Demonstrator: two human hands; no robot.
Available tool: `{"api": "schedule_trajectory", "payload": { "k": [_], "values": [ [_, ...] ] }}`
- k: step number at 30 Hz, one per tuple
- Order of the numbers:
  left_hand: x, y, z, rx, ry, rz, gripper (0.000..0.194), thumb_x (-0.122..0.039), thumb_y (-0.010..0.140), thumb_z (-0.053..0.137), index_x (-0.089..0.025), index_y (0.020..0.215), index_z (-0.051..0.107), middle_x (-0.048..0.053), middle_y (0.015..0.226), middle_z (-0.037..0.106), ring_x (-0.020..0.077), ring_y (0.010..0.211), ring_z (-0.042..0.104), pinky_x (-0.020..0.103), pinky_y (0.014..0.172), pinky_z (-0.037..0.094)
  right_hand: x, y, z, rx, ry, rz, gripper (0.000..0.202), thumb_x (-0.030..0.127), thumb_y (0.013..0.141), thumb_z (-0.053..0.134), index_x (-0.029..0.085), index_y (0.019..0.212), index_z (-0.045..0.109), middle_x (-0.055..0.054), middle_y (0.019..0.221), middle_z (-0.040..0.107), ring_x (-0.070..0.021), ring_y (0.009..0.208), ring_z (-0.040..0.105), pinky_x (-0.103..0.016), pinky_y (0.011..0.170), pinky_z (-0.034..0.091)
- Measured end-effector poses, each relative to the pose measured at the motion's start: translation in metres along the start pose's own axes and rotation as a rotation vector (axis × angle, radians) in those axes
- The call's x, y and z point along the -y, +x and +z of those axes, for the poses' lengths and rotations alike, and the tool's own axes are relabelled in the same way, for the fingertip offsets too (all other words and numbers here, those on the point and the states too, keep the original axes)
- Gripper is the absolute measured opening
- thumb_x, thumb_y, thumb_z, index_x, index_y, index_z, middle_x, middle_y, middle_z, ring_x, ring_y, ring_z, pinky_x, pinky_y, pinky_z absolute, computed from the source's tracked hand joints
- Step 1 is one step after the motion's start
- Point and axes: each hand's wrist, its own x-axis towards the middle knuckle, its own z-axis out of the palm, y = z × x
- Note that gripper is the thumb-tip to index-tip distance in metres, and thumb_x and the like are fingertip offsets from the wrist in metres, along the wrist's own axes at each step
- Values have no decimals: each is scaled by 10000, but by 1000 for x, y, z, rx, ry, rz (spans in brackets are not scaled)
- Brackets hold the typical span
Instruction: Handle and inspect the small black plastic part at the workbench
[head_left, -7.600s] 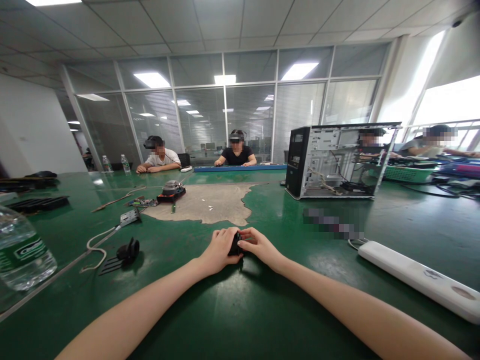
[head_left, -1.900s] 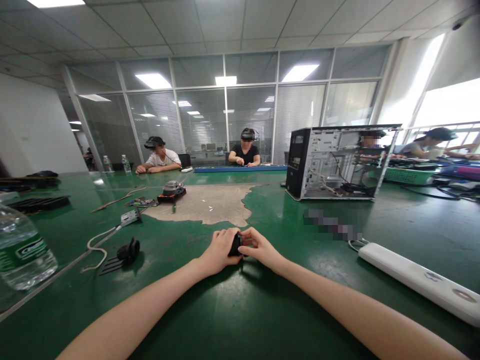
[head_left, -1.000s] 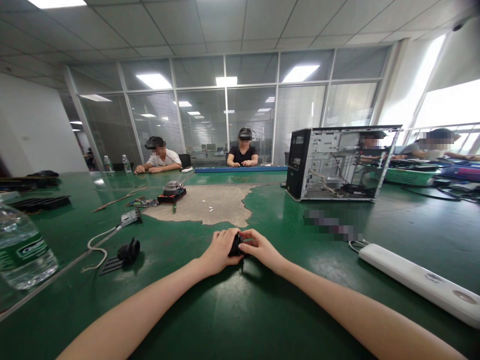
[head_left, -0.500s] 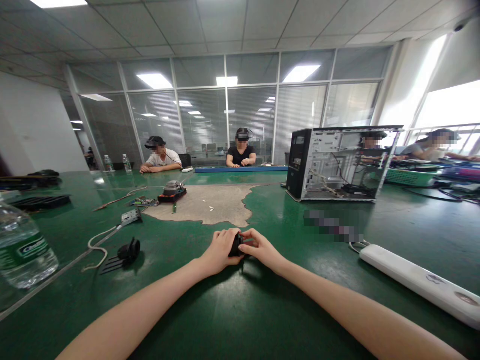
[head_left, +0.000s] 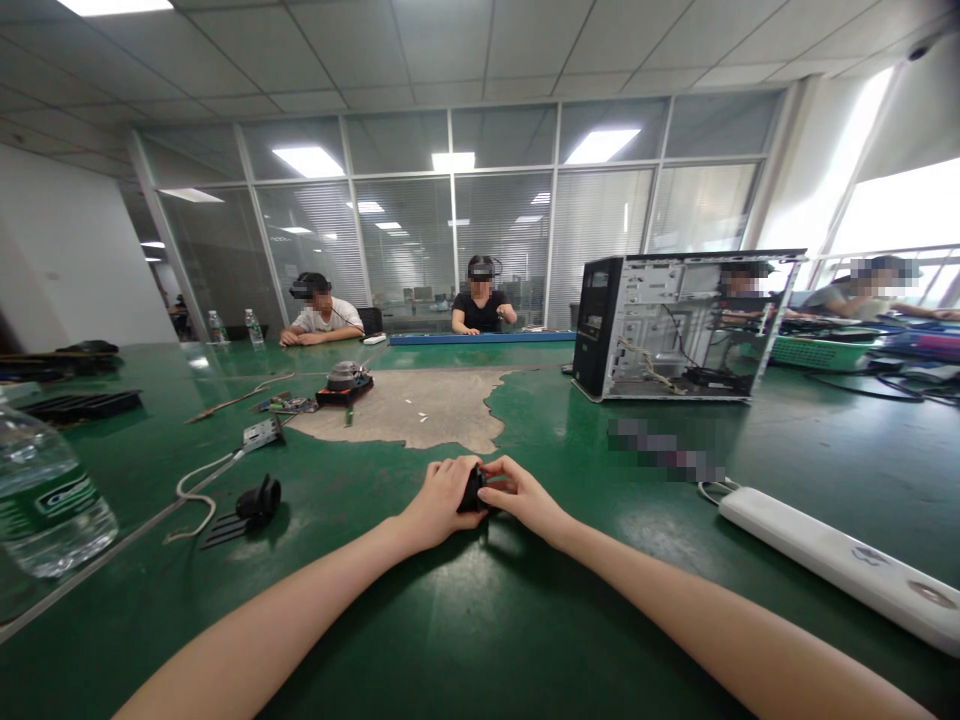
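Note:
Just short of the bare patch in the green table top, my two hands meet around a small black object [head_left: 472, 490]. My left hand [head_left: 441, 500] is closed round its left side, with the thumb below and the fingers over the top. From the right, the thumb and fingers of my right hand [head_left: 521, 497] pinch its near end. Most of the object lies behind my fingers, so its exact kind cannot be made out. To the left, a black plastic part with slats [head_left: 255, 503] rests on the table [head_left: 465, 640].
An open computer case [head_left: 600, 330] stands right of centre, with a white power strip [head_left: 840, 560] nearer me. A water bottle [head_left: 52, 500] is at the left edge. A heatsink-like part [head_left: 345, 382] and a cable [head_left: 196, 495] lie left. Several people sit around.
My hands and the black object look unchanged. Across the table, the person in black has raised one hand and shifted slightly.

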Motion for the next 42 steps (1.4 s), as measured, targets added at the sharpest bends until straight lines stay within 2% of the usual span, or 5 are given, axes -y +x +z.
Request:
{"api": "schedule_trajectory", "payload": {
  "k": [13,21,27,35,42],
  "values": [
    [1,0,2,-9,-9,-1,546,-287,648,629,-211,1109,346,50,1026,502,236,952,457,361,823,300,-1,0,-1,-7,-1,9,316,288,661,653,187,914,494,-24,924,543,-170,858,565,-348,784,453],
    [1,0,2,-9,1,6,545,-273,650,622,-208,1115,345,57,1057,490,236,960,454,364,829,298,7,-3,2,1,38,-65,224,281,664,648,195,799,492,-8,908,521,-174,897,556,-341,809,444],
    [1,0,2,-6,-3,-4,532,-295,657,621,-206,1105,349,53,1022,503,237,944,457,362,819,304,0,0,1,-27,-24,-22,308,265,668,646,190,928,499,-31,944,543,-171,897,548,-365,840,430],
    [0,0,2,-12,-5,3,540,-280,658,614,-211,1117,340,55,1047,492,237,963,457,370,834,299,5,-2,0,2,30,-59,255,314,659,660,197,830,512,-7,904,537,-177,890,556,-333,784,452],
    [0,0,2,-13,-16,-10,540,-276,652,622,-212,1111,347,46,1022,505,232,950,464,368,831,302,2,-1,0,-9,13,-5,332,305,651,666,190,913,498,-24,941,541,-167,858,566,-351,798,451]
  ]
}}
